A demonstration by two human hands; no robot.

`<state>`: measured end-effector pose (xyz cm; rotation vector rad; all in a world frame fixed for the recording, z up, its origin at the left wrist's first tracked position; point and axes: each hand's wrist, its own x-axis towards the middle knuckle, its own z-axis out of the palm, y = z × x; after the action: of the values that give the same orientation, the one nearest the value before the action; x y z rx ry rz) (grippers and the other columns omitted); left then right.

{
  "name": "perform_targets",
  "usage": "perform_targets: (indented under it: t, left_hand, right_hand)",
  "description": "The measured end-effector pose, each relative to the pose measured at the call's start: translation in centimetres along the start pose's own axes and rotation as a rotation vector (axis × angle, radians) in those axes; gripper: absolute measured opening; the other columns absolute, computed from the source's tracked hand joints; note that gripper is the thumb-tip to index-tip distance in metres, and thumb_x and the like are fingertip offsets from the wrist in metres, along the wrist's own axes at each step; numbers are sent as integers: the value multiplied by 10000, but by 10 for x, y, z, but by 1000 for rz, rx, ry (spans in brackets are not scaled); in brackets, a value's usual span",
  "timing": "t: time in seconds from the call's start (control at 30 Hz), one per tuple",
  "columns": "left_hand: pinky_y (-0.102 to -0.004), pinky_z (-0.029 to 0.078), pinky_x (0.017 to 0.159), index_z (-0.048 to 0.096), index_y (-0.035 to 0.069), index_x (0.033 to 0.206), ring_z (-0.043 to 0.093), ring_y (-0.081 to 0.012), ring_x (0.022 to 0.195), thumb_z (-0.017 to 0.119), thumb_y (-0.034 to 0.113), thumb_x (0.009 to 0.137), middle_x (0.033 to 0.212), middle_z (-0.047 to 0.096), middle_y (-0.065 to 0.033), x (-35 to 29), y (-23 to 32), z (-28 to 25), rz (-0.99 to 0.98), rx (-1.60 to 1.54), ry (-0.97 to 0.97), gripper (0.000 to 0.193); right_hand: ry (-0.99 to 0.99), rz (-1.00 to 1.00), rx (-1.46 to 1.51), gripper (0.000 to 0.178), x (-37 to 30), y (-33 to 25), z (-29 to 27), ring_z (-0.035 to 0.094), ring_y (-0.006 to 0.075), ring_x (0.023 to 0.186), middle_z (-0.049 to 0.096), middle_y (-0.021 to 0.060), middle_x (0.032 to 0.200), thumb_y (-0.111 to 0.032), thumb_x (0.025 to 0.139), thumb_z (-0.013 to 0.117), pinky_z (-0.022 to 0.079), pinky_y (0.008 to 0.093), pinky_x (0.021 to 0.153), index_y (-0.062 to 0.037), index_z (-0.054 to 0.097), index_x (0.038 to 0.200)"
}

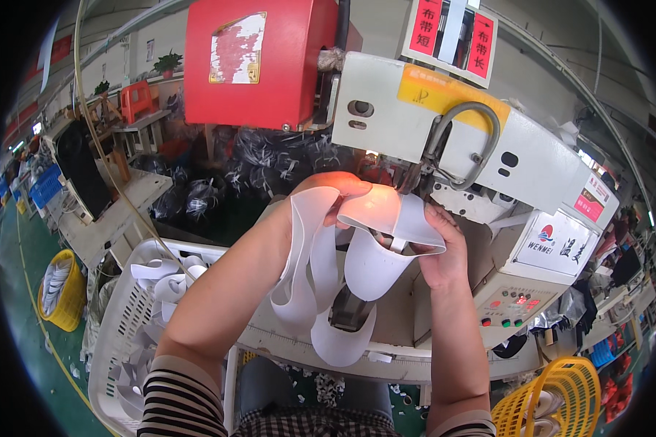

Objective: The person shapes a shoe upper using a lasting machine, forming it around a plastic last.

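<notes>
A white shoe upper is held up under the head of a machine, with a seam line running down it below the metal tip. My left hand grips its left side from behind, lit orange by a lamp, its fingers partly hidden. On the other side, my right hand pinches the right edge, thumb and fingers closed around it. More white uppers hang below and to the left, over my left forearm's inner side. One lower white upper droops around the machine's dark lower post.
A white plastic basket with several white pieces stands at my left. At lower right is a yellow basket holding shoes. A red box is mounted above, and a control panel sits to the right. Dark bags lie behind.
</notes>
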<state>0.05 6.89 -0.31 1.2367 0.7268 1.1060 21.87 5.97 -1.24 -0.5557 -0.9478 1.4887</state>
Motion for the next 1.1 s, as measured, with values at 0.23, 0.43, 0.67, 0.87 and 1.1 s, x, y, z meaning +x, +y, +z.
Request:
perform_targets:
  t: [0.23,0.43,0.67,0.87,1.1]
  left_hand:
    - [-210,302,421,570,20,896,380,-77,409,446,325,889,612,516,-31,-7,-7,18,-96,-84,-44,329]
    - [-256,341,449,531,-11,822,372,-112,371,395,456,897,539,466,-38,-20,-22,5,-124,-9,-71,493]
    - [-258,328,451,529,-28,835,363,-113,365,437,336,905,546,461,-45,-15,-22,3,-42,-35,-111,382]
    - [-262,323,446,540,-8,810,349,-116,353,422,300,915,549,455,-46,-15,-25,8,-95,-61,23,346]
    - [-282,329,438,471,89,668,333,-131,344,433,284,905,518,404,-44,-15,-29,9,-146,-82,14,309]
  right_hand:
    - [-146,73,116,298,20,14,-27,477,58,603,564,10,763,-201,792,627,299,162,461,-5,577,1011]
    - [-148,62,76,224,9,23,-23,292,31,449,370,-68,557,-287,883,511,220,173,405,-65,536,868]
    - [-114,31,102,282,16,28,-30,414,23,544,563,-35,731,-301,789,648,270,175,466,-59,591,921]
    - [-108,21,112,217,16,30,-29,396,24,518,513,-53,643,-286,798,641,262,179,446,-78,581,809]
    - [-158,7,79,214,14,32,-38,372,37,479,436,-55,562,-284,830,601,260,187,434,-83,561,768]
